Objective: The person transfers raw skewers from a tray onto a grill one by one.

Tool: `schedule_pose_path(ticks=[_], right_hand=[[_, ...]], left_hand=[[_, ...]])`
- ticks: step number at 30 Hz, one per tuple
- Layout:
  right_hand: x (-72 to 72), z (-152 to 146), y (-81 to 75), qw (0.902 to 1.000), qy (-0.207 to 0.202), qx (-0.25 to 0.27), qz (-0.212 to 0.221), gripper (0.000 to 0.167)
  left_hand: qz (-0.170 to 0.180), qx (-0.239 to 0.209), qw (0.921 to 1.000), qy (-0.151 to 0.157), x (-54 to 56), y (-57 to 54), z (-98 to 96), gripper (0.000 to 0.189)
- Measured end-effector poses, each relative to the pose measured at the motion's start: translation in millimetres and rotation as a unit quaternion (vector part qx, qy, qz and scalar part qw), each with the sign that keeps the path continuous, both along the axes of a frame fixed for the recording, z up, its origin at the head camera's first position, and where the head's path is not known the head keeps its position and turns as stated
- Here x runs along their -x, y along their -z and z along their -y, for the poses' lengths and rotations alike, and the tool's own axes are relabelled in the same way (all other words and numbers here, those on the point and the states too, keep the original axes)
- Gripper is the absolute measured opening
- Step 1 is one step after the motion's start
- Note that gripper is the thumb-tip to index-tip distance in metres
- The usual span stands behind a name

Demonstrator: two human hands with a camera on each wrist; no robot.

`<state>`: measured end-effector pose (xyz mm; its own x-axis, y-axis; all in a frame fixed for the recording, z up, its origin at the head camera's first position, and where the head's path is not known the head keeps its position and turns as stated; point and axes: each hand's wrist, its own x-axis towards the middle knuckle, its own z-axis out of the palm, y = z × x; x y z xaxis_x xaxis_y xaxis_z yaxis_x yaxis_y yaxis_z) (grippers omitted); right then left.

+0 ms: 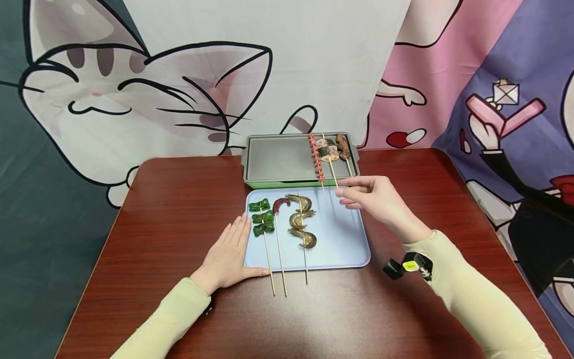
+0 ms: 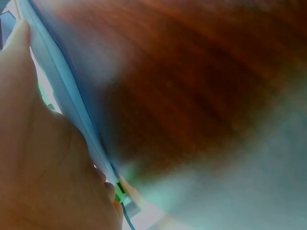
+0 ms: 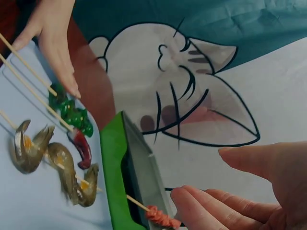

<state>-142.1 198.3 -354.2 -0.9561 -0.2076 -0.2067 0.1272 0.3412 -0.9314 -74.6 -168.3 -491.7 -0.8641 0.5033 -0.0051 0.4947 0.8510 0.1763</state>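
My left hand [image 1: 228,252] lies along the left side of the blue tray [image 1: 343,239], fingers straight, thumb at its near edge. On the tray lie a green pepper skewer [image 1: 262,218], a dark red tentacle-like skewer [image 1: 280,203] and a shrimp skewer [image 1: 302,219]. Up at the grill pan [image 1: 280,157], my right hand [image 1: 376,197] has its fingertips by the stick end of the fish skewer [image 1: 328,149]. In the right wrist view, thumb and fingers [image 3: 189,203] stand apart with nothing between them. Beside the fish are a pink-red skewer [image 1: 316,157] and a brown meat skewer [image 1: 343,147].
The grill pan, with a green base [image 3: 112,167], stands directly behind the tray on the brown wooden table [image 1: 179,199]. Sticks of the three tray skewers jut past its near edge. A cartoon-printed cloth [image 1: 336,60] hangs behind the table.
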Motion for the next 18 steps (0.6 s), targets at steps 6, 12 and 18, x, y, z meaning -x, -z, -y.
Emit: schedule_pose_path(ticks=[6,12,18], right_hand=[[-15.3,-1,-3.9,0.9998,-0.012,0.013,-0.014,0.047],[-28.9,0,0.4,0.9995,-0.023,0.008,-0.022,0.043],[-38.9,1,8.5,0.999,-0.034,0.023,-0.02,0.042]], left_hand=[[0.002,0.0,1.0,-0.002,-0.8,-1.3,-0.4,0.129],[0.002,0.005,1.0,-0.003,-0.3,3.0,1.3,0.13],[-0.008,0.014,0.9999,0.0,0.8,7.1,1.8,0.13]])
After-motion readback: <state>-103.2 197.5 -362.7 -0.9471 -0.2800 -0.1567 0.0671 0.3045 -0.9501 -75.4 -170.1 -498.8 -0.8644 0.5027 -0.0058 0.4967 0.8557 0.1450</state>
